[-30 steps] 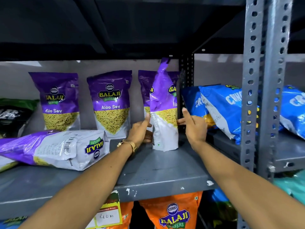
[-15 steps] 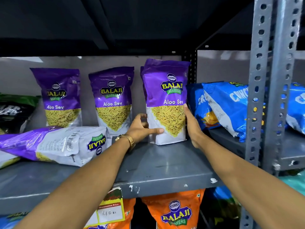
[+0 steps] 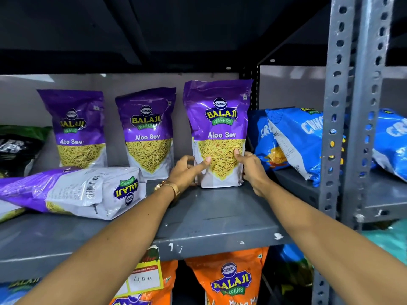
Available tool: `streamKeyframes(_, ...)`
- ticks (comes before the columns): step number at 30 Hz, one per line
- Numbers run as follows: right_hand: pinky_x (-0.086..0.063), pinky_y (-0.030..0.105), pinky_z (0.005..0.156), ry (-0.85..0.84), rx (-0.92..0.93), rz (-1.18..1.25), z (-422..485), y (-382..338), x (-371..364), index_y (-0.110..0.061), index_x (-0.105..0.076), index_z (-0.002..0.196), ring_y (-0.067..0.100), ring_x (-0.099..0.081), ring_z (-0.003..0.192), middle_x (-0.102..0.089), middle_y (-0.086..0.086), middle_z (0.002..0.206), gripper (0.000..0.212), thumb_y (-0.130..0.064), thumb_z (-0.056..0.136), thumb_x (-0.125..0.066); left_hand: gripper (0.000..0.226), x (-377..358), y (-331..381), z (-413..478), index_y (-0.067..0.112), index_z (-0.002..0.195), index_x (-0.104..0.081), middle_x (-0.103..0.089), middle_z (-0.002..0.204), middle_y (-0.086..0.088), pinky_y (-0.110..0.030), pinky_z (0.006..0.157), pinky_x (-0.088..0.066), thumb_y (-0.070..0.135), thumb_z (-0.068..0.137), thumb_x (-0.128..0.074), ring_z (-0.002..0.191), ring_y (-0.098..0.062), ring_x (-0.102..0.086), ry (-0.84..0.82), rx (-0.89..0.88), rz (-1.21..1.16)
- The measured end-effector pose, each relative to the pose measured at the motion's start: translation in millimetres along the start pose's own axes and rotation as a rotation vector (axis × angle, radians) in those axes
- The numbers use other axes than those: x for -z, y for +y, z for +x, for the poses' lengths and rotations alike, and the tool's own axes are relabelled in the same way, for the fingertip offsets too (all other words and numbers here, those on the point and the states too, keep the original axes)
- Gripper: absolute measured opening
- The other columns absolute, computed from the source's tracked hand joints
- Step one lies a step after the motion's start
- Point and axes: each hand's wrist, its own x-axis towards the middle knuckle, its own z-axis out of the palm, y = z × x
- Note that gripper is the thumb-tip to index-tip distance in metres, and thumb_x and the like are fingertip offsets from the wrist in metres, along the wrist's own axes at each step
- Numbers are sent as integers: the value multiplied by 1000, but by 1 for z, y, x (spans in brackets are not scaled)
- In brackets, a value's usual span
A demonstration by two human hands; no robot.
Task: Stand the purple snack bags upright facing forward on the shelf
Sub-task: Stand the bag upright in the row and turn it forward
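Note:
Three purple Aloo Sev bags stand upright, fronts toward me, on the grey shelf (image 3: 211, 225): a left bag (image 3: 76, 128), a middle bag (image 3: 147, 130) and a right bag (image 3: 220, 128). My left hand (image 3: 187, 170) has its thumb pressed on the right bag's lower front, at its left side. My right hand (image 3: 251, 168) grips that bag's lower right edge. The bag's base rests on the shelf. Another purple bag (image 3: 74, 192) lies on its side at the front left, its white back facing up.
Blue snack bags (image 3: 293, 139) lean on the neighbouring shelf to the right, beyond a perforated grey upright post (image 3: 334, 128). A dark green and black bag (image 3: 17, 148) sits at far left. Orange bags (image 3: 229, 280) and a price tag fill the shelf below.
The right bag was edge-on a second ago; my hands have turned it so its front faces me and set it upright. It now sits slightly further back.

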Motion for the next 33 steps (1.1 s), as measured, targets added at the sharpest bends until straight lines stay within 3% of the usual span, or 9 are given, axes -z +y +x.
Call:
streamKeyframes(3,-40,32,55,-13,1,17,-3,0,-1,-12,-59,87,30,-52,69,-56,29,82,35,-46,80,-60,80,-2,-1,-5,15,118,-51,-65,104,-6,-47,79,-60,59,58,-79,96,-23,-67,19,-18,95)
streamKeyframes(6,-42,36,61,-21,5,-3,-5,-1,1,1,-58,98,31,-52,78,-56,48,99,47,-43,82,-61,99,-1,-4,-2,17,119,-51,-66,112,-5,-48,85,-58,62,37,-83,102,-22,-65,29,-27,179)
streamKeyframes(12,-46,33,56,-53,28,-192,-15,-10,6,1,-51,113,17,-56,51,-61,17,82,51,-46,93,-53,91,8,11,-10,14,105,-48,-68,107,-11,-50,80,-59,50,34,-92,97,-29,-68,-6,4,233)
streamKeyframes(15,-55,46,78,-128,32,-265,-26,-10,15,-13,-48,117,22,-59,78,-64,15,108,61,-65,84,-47,75,10,24,-23,15,99,-46,-61,89,-6,-44,71,-62,39,46,-93,78,-24,-66,-65,18,277)
streamKeyframes(18,-50,55,96,-141,57,-307,-47,-17,24,-20,-47,112,23,-54,93,-59,7,109,45,-59,88,-45,59,11,31,-39,13,74,-46,-50,65,-3,-31,57,-55,40,49,-92,61,-21,-57,-105,-24,332)
streamKeyframes(22,-49,37,80,-82,105,-361,-83,-32,28,-9,-46,118,21,-57,86,-58,8,113,40,-44,99,-40,76,16,38,-60,-1,89,-58,-68,68,-13,-35,68,-55,50,42,-90,60,-22,-63,-139,-74,393)
streamKeyframes(24,-43,30,74,-59,127,-388,-97,-33,32,-8,-46,126,24,-57,100,-58,8,119,42,-41,101,-38,87,18,44,-69,3,98,-60,-72,76,-15,-39,65,-55,58,36,-87,62,-20,-62,-143,-87,443)
streamKeyframes(28,-38,35,102,-24,152,-329,-109,-29,34,-16,-48,129,22,-50,127,-58,3,130,41,-43,100,-38,75,16,50,-81,15,96,-54,-54,76,3,-27,50,-34,59,44,-86,63,-10,-47,-117,-97,525)
streamKeyframes(33,-40,40,105,35,133,-274,-114,-27,27,-14,-48,129,27,-53,126,-61,6,129,41,-41,99,-42,70,15,53,-87,18,92,-48,-48,77,4,-29,52,-34,62,49,-82,67,-12,-45,-110,-106,583)
